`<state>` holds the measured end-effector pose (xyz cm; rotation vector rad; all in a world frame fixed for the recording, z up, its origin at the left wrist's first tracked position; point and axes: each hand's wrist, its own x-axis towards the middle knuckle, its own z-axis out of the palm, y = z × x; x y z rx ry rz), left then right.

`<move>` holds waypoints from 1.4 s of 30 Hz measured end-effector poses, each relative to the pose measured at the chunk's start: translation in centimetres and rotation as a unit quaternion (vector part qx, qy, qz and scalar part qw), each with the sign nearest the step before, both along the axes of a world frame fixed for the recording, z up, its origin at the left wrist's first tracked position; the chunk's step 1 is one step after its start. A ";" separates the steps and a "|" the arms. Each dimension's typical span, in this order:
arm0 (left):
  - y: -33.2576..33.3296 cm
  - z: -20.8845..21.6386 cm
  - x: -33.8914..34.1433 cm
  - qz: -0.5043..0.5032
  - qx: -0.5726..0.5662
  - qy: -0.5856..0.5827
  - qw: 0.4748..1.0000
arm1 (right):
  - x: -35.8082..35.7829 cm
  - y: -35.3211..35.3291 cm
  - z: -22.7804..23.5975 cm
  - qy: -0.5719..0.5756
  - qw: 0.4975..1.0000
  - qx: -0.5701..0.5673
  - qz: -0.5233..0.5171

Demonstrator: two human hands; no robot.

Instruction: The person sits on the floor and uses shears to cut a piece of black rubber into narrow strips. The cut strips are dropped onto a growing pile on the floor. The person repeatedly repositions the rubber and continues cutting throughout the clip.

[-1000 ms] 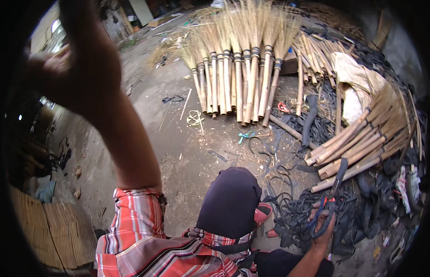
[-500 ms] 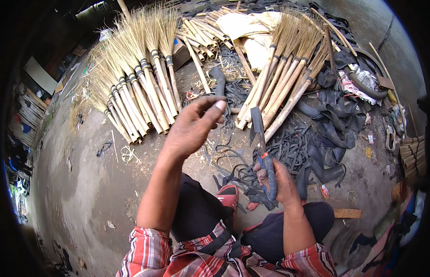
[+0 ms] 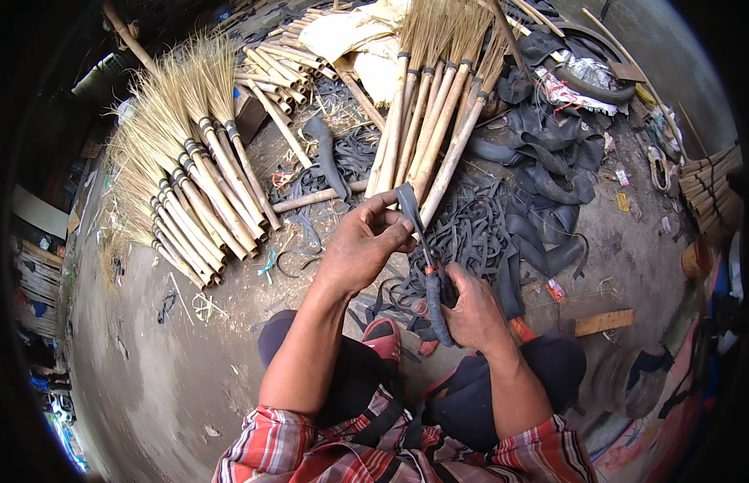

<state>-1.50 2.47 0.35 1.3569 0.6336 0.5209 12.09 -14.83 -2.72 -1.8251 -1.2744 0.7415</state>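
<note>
My right hand (image 3: 477, 312) is closed around a pair of scissors (image 3: 436, 309), its handles wrapped in blue-grey and its dark blades pointing up and away. The fingers of my left hand (image 3: 360, 248) are bent together beside the upper end of the blades. A flat dark piece shows at those fingertips; whether it is blade or a rubber strip I cannot make out. Just beyond, on the ground, lies a tangle of cut black rubber strips (image 3: 465, 233). Larger pieces of black rubber tube (image 3: 543, 251) lie to its right.
Straw brooms with bamboo handles (image 3: 218, 181) lie in a row at left; a second bunch of brooms (image 3: 431, 121) is ahead. Behind are bamboo poles (image 3: 282, 68) and a cream sack (image 3: 350, 34). At right are a wooden block (image 3: 604, 322) and a bamboo bundle (image 3: 711, 189).
My left hand has come right, to the scissors' blades, from apart. My right hand has moved slightly left with the scissors. The view has shifted, so the brooms appear farther left.
</note>
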 end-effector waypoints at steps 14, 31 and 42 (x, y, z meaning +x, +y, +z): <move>0.4 -0.7 0.3 -0.015 0.013 0.001 1.000 | -0.6 0.1 0.3 -0.009 0.998 -0.011 -0.054; 1.3 -1.3 -0.4 0.004 0.001 -0.020 1.000 | -1.6 1.3 -0.5 -0.007 0.997 -0.040 -0.061; 1.4 -2.1 -0.4 -0.053 0.044 0.056 0.996 | -1.6 1.3 -0.6 -0.056 0.996 -0.011 -0.068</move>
